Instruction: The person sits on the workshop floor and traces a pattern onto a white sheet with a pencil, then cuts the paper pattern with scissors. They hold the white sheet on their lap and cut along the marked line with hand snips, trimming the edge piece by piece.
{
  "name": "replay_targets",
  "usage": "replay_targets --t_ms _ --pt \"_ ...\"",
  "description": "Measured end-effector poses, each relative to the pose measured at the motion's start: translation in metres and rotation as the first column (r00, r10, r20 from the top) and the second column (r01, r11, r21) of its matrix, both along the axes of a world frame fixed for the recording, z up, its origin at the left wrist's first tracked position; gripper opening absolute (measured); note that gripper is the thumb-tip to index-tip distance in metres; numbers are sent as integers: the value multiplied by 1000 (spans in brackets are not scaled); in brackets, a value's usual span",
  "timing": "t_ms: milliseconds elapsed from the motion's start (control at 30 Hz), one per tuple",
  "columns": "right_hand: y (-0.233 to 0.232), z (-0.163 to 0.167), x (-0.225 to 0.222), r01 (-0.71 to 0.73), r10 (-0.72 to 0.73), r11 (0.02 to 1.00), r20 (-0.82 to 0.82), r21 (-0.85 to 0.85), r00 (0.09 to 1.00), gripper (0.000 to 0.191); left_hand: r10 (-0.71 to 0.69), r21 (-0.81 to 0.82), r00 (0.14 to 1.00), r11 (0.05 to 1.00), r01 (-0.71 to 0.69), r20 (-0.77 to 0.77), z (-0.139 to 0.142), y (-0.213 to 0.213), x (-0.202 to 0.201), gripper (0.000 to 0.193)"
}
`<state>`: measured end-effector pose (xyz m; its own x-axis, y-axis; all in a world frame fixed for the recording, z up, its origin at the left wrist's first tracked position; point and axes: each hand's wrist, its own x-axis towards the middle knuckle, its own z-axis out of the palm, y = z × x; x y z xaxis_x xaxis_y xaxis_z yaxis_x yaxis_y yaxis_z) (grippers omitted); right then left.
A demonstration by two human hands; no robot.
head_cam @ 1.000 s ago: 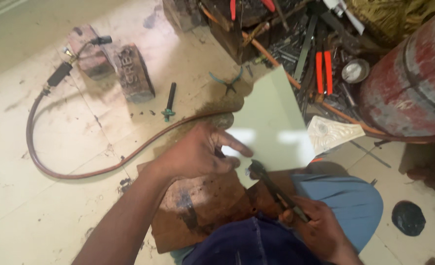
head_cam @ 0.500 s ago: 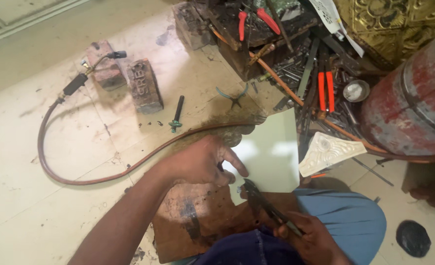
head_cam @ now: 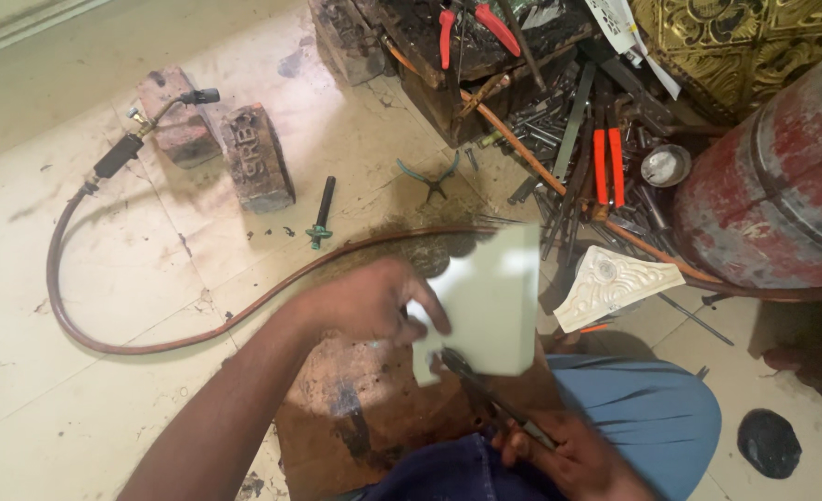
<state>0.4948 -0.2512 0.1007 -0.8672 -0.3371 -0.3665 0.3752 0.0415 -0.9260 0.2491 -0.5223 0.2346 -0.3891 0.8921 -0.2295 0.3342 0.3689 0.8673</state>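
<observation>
a pale, flat white sheet (head_cam: 490, 301) is gripped at its near-left edge by the left hand (head_cam: 374, 301), thumb and fingers pinched on it, so that it is held tilted above the floor in front of the person. just below that hand, the right hand (head_cam: 559, 455) is clenched round the handles of a pair of dark snips (head_cam: 485, 394), whose blades are set against the lower edge of the sheet, beside the left thumb. under both hands a rusty brown slab (head_cam: 355, 417) is laid on the tiled floor (head_cam: 77, 408), and a blue-clad knee (head_cam: 643, 417) is seen to the right of the right hand. a reddish-brown hose (head_cam: 197, 334) is curved past the left hand and led out to a torch nozzle (head_cam: 151, 125) propped on two bricks (head_cam: 230, 148), well beyond that hand to the left. a small dark green-tipped tool (head_cam: 320, 211) is laid between the bricks and the hand. to the right of the sheet, near it, a white embossed piece (head_cam: 615, 283), roughly triangular, is laid on the floor. farther out, a heap of tools with red-handled pliers (head_cam: 607, 162) is spread, and a rusty red gas cylinder (head_cam: 782, 186) is laid at the far right, with a patterned gold and dark panel (head_cam: 735, 46) behind it. a black round patch (head_cam: 768, 443) is seen on the floor to the right of the right hand.
</observation>
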Motion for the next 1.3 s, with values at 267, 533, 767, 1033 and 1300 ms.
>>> replay_targets --t_ms 267,533,767,1033,1300 --pt "29 19 5 176 -185 980 -102 -95 977 45 459 53 847 871 -489 270 -26 -15 -32 27" --pt "10 32 -6 330 -314 940 -156 85 937 51 474 270 869 826 -495 143 -22 -4 -23 16" --pt "-14 46 -22 213 -170 920 -154 329 973 49 586 224 800 768 -600 130 -5 0 2 22" --pt "-7 43 -32 231 -235 933 -19 275 972 48 512 122 848 841 -527 139 4 9 13 24" --pt "8 47 -35 201 -200 960 -25 197 979 43 442 143 888 877 -458 129 14 12 7 30"
